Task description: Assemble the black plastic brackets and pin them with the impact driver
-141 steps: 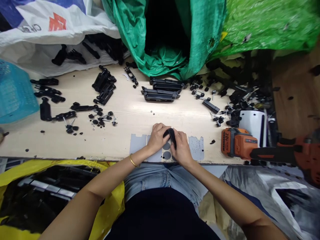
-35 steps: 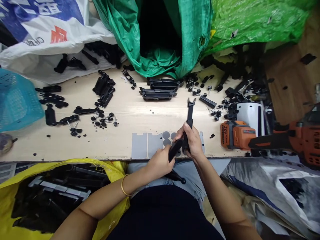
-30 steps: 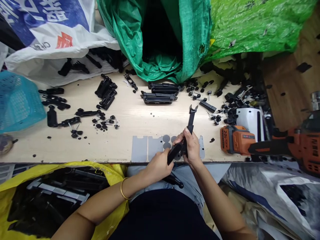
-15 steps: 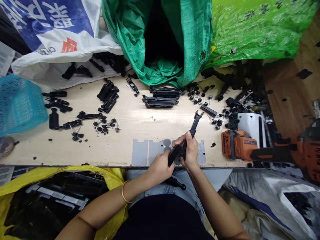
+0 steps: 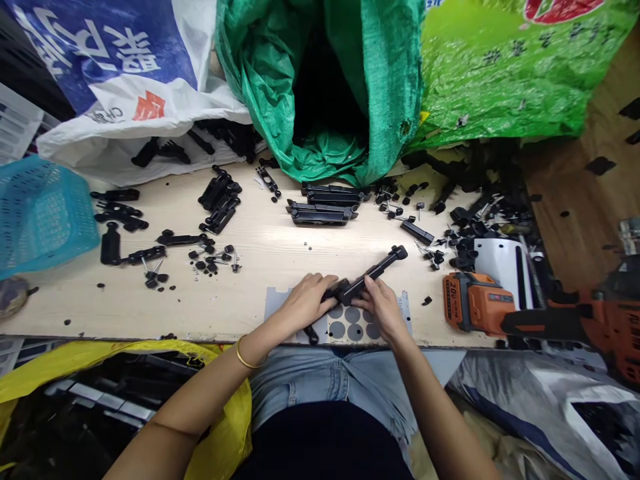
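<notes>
My left hand [image 5: 306,301] and my right hand [image 5: 384,305] both grip a long black plastic arm [image 5: 373,270] that lies low over the near edge of the wooden table [image 5: 270,243]. The arm runs from my left fingers up and to the right, ending in a round knob. Under my hands lies a grey sheet [image 5: 345,323] with round holes. A small black piece [image 5: 311,333] sits by my left wrist.
An orange cordless drill [image 5: 480,303] lies to the right. Black plastic parts and screws [image 5: 210,257] are scattered over the table, with two stacked bars [image 5: 323,212] further back. A teal basket [image 5: 43,213] is at the left, green sacks [image 5: 350,80] behind, a yellow bag [image 5: 125,373] near left.
The black arm, held upright over the table edge before, now lies tilted flat over the grey sheet. Both hands have moved forward onto the table with it.
</notes>
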A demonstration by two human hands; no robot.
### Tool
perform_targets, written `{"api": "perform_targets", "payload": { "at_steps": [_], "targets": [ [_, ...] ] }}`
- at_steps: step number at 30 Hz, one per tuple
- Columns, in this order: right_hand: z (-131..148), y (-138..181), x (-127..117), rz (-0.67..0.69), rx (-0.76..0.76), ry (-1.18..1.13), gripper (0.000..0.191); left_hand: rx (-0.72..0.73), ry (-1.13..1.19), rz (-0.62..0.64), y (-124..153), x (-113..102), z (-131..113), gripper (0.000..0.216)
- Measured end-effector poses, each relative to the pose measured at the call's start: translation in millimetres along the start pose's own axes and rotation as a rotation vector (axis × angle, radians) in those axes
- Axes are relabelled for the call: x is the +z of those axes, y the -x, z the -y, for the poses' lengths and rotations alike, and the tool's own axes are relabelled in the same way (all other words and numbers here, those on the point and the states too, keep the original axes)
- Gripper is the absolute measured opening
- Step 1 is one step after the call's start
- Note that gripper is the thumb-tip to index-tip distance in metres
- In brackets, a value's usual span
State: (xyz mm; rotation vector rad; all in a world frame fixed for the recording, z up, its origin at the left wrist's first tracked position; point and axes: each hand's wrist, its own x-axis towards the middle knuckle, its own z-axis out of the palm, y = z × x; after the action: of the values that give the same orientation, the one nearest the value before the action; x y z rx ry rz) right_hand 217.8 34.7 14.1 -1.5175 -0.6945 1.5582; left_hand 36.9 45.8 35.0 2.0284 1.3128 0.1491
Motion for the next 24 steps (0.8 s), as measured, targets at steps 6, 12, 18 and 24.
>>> {"api": "perform_targets", "payload": {
  "at_steps": [6, 12, 18, 24],
  "targets": [
    [34, 17, -35, 0.086, -0.340, 0.874, 0.035, 0.132, -0.125, 0.001, 6, 7, -2, 0.030],
    [31, 3, -29, 0.442, -0.942, 1.360, 0.028, 0.119, -0.345, -0.071, 14, 16, -25, 0.039],
    [1, -5, -30, 0.278, -0.938, 1.330, 0.012, 0.185, -0.326, -0.148, -2, 4, -7, 0.040],
    [-17, -6, -28, 0.216, -0.863, 1.237, 0.027, 0.294, -0.362, -0.086, -15, 12, 18, 0.031]
  ]
}}
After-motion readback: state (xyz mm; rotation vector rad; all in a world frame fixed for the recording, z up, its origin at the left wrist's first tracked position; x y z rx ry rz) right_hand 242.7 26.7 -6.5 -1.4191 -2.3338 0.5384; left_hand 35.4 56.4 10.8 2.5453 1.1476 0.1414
